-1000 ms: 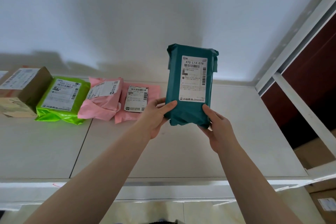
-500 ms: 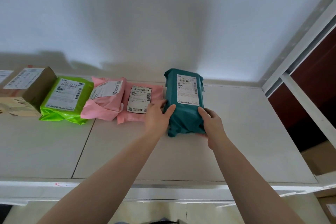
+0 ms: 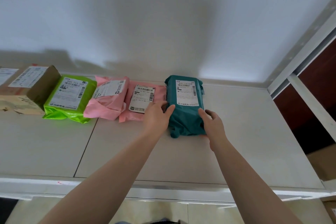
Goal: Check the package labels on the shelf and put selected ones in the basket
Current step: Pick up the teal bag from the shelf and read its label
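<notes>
The teal package [image 3: 184,107] lies flat on the white shelf [image 3: 245,132], label [image 3: 187,92] up, at the right end of a row, just beside a flat pink package [image 3: 143,102]. My left hand [image 3: 156,116] presses its left edge and my right hand [image 3: 212,123] its lower right corner, so the package sits between both grips, fingers loosely spread against the wrap rather than closed around it. Further left lie a second pink package [image 3: 109,98], a green package [image 3: 71,96] and a cardboard box [image 3: 31,87].

Bare shelf [image 3: 254,132] rightward; pink parcel [image 3: 140,100] crowding left.
</notes>
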Demonstrator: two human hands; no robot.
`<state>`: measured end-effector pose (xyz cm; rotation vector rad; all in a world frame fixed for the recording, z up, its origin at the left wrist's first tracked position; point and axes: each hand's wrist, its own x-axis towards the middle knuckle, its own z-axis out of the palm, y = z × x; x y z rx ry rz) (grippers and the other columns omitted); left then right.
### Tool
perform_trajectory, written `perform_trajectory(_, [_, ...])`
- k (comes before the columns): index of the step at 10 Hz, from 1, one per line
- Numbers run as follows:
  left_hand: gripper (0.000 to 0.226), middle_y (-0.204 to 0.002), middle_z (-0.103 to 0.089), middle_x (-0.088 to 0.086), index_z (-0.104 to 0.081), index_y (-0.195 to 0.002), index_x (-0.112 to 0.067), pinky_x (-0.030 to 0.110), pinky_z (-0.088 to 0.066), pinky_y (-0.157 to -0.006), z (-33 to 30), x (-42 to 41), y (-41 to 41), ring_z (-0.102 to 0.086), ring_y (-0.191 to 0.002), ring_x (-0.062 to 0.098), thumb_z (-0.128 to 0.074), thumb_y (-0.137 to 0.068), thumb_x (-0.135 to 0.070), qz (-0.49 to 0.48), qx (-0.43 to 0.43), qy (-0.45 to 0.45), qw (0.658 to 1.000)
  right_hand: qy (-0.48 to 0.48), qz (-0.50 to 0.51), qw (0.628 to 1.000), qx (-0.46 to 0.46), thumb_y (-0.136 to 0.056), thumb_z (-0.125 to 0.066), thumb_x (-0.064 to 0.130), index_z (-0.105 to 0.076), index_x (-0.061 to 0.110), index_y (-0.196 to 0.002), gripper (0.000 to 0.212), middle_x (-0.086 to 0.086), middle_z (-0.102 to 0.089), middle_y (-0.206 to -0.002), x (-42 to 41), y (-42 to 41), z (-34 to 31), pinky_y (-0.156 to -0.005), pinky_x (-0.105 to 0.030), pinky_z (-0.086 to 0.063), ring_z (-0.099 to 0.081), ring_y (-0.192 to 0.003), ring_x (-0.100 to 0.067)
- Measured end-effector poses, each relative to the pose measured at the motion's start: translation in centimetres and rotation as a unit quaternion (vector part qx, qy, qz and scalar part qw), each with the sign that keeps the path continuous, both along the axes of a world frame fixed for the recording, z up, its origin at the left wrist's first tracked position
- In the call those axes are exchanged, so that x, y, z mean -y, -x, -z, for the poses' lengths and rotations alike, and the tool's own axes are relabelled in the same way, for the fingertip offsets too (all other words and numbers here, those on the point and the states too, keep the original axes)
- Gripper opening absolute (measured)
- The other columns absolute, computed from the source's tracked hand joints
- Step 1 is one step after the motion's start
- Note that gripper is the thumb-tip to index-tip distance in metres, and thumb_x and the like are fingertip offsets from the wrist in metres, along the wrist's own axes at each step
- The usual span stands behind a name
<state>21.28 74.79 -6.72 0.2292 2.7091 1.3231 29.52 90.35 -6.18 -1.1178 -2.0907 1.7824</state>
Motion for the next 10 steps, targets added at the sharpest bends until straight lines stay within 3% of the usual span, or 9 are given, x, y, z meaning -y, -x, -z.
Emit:
perform_trajectory(1, [0.033, -0.11, -0.057, 0.001, -0.065, -0.115, -0.019, 0.037, -0.052, -0.087, -2.0, 1.1, -0.5, -0.058, -0.091, 0.019, -0.059, -0.091, -0.041, -0.024, -0.024, -0.06, 0.998, -0.047, 0.012, 0.998, 0.033, -0.066, -0.055, 0.077, -0.053, 0.029, -0.137, 0.085, -0.008, -0.056, -0.133, -0.7, -0.4, 0.1, -0.098, -0.05, -0.05, -0.057, -0.114, -0.027])
perform_trajectory(2, [0.029, -0.115, -0.049, -0.009, -0.064, -0.116, -0.02, 0.035, -0.05, -0.09, -4.1, 4.2, 0.2, -0.059, -0.097, 0.018, -0.059, -0.092, -0.034, -0.079, -0.124, -0.096, 0.984, -0.071, 0.023, 0.996, 0.05, -0.077, -0.055, 0.072, -0.052, 0.03, -0.138, 0.074, -0.01, -0.055, -0.136, -1.2, -0.2, -0.5, -0.104, -0.055, -0.042, -0.047, -0.127, -0.034])
perform_trajectory(3, [0.035, -0.127, -0.054, 0.005, -0.063, -0.124, -0.021, 0.041, -0.041, -0.101, -4.7, 8.0, 2.1, -0.053, -0.116, 0.024, -0.058, -0.092, -0.036, -0.18, -0.197, -0.059, 0.962, -0.049, 0.017, 0.998, 0.022, -0.081, -0.061, 0.063, -0.049, 0.027, -0.141, 0.071, -0.01, -0.055, -0.136, -1.2, 0.7, -0.9, -0.105, -0.055, -0.042, -0.048, -0.127, -0.033])
perform_trajectory(4, [0.049, -0.145, -0.046, 0.008, -0.053, -0.136, -0.026, 0.046, -0.023, -0.113, -3.5, 10.6, 4.2, -0.035, -0.138, 0.029, -0.056, -0.09, -0.042, -0.227, -0.128, 0.059, 0.964, -0.051, -0.008, 0.998, 0.024, -0.076, -0.065, 0.063, -0.046, 0.026, -0.143, 0.079, -0.01, -0.058, -0.13, -0.3, 1.5, -1.1, -0.101, -0.052, -0.048, -0.057, -0.116, -0.03])
perform_trajectory(5, [0.054, -0.153, -0.035, 0.01, -0.046, -0.141, -0.028, 0.053, -0.012, -0.117, -1.3, 11.9, 5.1, -0.021, -0.145, 0.031, -0.05, -0.09, -0.047, -0.192, -0.049, 0.13, 0.972, -0.076, -0.033, 0.996, 0.025, -0.082, -0.069, 0.051, -0.048, 0.025, -0.141, 0.068, -0.008, -0.062, -0.127, 0.5, 2.2, -1.1, -0.098, -0.05, -0.05, -0.06, -0.111, -0.028])
perform_trajectory(6, [0.054, -0.15, -0.036, 0.015, -0.047, -0.139, -0.026, 0.054, -0.016, -0.115, -0.6, 12.1, 5.1, -0.027, -0.141, 0.036, -0.05, -0.091, -0.05, -0.18, -0.06, 0.155, 0.97, -0.093, -0.042, 0.994, 0.028, -0.087, -0.07, 0.039, -0.048, 0.022, -0.142, 0.061, -0.006, -0.062, -0.127, 1.0, 2.4, -1.2, -0.096, -0.046, -0.051, -0.06, -0.107, -0.024])
perform_trajectory(7, [0.056, -0.15, -0.035, 0.018, -0.046, -0.141, -0.024, 0.052, -0.015, -0.116, -1.0, 11.7, 4.9, -0.028, -0.14, 0.037, -0.053, -0.091, -0.048, -0.184, -0.067, 0.144, 0.97, -0.111, -0.04, 0.993, 0.025, -0.088, -0.069, 0.037, -0.047, 0.019, -0.143, 0.061, -0.008, -0.061, -0.13, 0.9, 2.7, -0.7, -0.093, -0.041, -0.052, -0.058, -0.101, -0.021])
perform_trajectory(9, [0.059, -0.155, -0.028, 0.017, -0.042, -0.145, -0.025, 0.048, -0.014, -0.117, -2.2, 13.1, 3.9, -0.022, -0.144, 0.034, -0.056, -0.092, -0.045, -0.168, -0.095, 0.084, 0.978, -0.141, 0.012, 0.989, 0.043, -0.083, -0.066, 0.057, -0.04, 0.019, -0.147, 0.079, -0.008, -0.053, -0.137, 1.6, 2.6, -1.2, -0.103, -0.054, -0.045, -0.051, -0.121, -0.032])
perform_trajectory(10, [0.051, -0.147, -0.039, 0.017, -0.046, -0.141, -0.018, 0.042, -0.026, -0.112, -4.1, 16.1, 2.3, -0.032, -0.137, 0.033, -0.055, -0.094, -0.037, -0.126, -0.139, 0.001, 0.982, -0.192, 0.024, 0.981, 0.022, -0.086, -0.06, 0.057, -0.043, 0.021, -0.143, 0.07, -0.013, -0.05, -0.14, 2.8, 1.6, -2.9, -0.1, -0.054, -0.046, -0.045, -0.129, -0.036])
